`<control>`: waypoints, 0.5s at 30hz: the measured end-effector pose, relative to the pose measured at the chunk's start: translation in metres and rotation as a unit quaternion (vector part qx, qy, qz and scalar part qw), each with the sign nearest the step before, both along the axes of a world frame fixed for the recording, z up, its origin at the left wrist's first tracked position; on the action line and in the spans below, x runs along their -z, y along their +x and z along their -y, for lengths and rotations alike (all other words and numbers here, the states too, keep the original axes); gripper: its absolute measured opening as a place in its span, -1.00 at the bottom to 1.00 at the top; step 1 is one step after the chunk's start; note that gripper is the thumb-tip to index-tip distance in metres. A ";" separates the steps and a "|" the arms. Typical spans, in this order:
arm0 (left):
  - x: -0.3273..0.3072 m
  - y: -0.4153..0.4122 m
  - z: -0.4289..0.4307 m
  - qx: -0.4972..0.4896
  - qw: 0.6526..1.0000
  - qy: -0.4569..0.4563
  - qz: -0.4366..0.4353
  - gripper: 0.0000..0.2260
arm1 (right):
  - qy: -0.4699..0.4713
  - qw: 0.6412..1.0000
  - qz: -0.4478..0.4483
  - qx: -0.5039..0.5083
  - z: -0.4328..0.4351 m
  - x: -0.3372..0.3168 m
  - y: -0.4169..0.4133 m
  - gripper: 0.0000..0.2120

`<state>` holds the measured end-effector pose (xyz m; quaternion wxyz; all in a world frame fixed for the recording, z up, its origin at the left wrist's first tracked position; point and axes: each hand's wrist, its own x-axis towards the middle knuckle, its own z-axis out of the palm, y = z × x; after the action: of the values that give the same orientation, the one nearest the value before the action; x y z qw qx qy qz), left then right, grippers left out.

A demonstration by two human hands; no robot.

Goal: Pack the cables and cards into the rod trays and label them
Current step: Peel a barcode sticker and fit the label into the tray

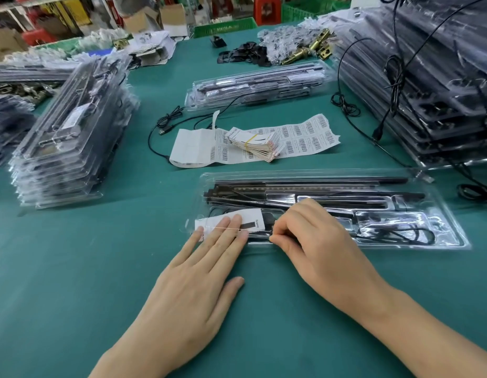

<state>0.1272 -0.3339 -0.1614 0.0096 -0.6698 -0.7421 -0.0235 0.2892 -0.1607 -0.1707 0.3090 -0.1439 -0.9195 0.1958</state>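
Green table (73, 268), tray stacks (70, 137) flanking, label sheet (305, 137) beyond; flat left hand (193, 290) presses the card (247, 219), right hand (318, 241) pinches the rod tray (441, 227).

clear rod tray (441, 227) flat on table, white card (231, 221) inside – left end

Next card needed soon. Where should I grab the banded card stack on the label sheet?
From above, pinch the card stack across its long edges at the yellow rubber band: it lies flat and fanned on the label sheet, likely loose elsewhere.
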 end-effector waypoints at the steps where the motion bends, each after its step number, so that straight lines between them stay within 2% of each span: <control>1: 0.000 -0.001 0.000 0.007 1.000 -0.001 0.007 -0.47 | -0.001 1.000 0.000 -0.001 0.000 0.000 0.000 -0.87; 9: -0.001 -0.020 0.001 0.064 0.997 -0.016 0.029 -0.48 | 0.002 1.000 0.002 -0.003 -0.001 0.003 0.000 -0.87; 15: 0.003 -0.002 -0.013 0.036 0.998 0.016 0.044 -0.41 | 0.009 1.000 -0.012 -0.009 -0.003 0.004 -0.001 -0.88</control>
<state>0.1256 -0.3205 -0.1648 -0.0132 -0.6941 -0.7168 -0.0648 0.2884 -0.1578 -0.1749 0.3192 -0.1301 -0.9189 0.1920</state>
